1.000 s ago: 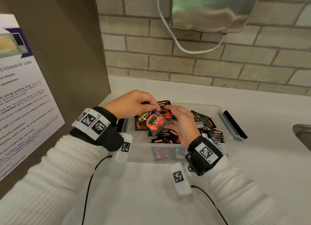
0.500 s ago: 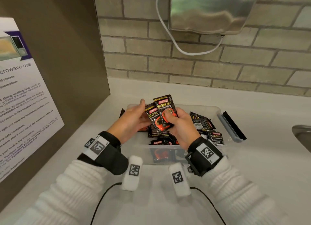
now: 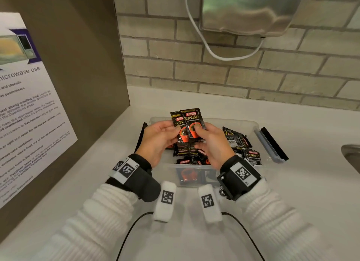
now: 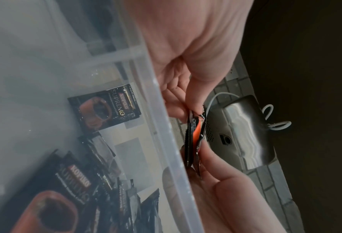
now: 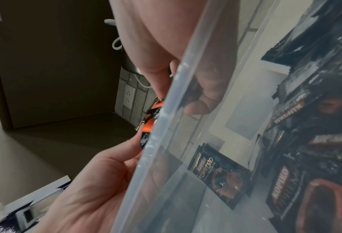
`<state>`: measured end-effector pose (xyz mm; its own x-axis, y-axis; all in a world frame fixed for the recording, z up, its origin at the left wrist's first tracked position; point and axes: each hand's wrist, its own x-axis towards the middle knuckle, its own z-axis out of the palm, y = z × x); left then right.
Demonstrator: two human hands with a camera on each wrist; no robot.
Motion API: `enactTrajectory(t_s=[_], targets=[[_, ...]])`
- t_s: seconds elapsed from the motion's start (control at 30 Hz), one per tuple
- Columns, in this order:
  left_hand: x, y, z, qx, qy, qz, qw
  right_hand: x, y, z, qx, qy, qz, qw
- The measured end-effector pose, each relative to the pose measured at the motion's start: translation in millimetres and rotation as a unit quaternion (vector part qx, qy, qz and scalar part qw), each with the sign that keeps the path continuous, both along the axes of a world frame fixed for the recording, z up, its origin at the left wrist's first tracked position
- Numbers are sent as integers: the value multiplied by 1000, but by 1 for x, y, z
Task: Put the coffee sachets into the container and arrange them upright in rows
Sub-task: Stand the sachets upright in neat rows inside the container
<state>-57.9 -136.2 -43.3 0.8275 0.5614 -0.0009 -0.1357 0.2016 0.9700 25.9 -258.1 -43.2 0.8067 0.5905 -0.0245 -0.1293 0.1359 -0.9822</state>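
Two black-and-orange coffee sachets (image 3: 187, 124) stand upright and overlapping, faces toward me, just above the clear plastic container (image 3: 241, 122). My left hand (image 3: 175, 131) pinches the left one with thumb in front. My right hand (image 3: 198, 133) pinches the right one the same way. Several more sachets (image 3: 238, 140) lie jumbled inside the container, mostly at its middle and right. In the left wrist view the held sachets (image 4: 194, 138) show edge-on beyond the container rim (image 4: 166, 126). In the right wrist view only their orange edge (image 5: 152, 122) shows beside the rim (image 5: 162, 116).
The container sits on a white counter (image 3: 194, 233). Its lid (image 3: 272, 145) lies at its right side. A brown panel with a microwave notice (image 3: 29, 114) stands at the left. A metal wall unit (image 3: 247, 9) with a white cable hangs on the brick wall; a sink edge (image 3: 352, 155) is far right.
Both hands rose out of the container. The sachet held flat a second ago now stands upright, with a second one lined up beside it. My left wrist swung down toward me.
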Motion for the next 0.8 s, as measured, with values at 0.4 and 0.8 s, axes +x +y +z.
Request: enactTrajectory(t_s=[0.4,0.8], targets=[[0,-9,0,70,-62,38,995,-2,2,-2,0,-2,21,1000],[0,-8,0,87,-27,-10,996,-2,2,-2,-34,-38,1,999]])
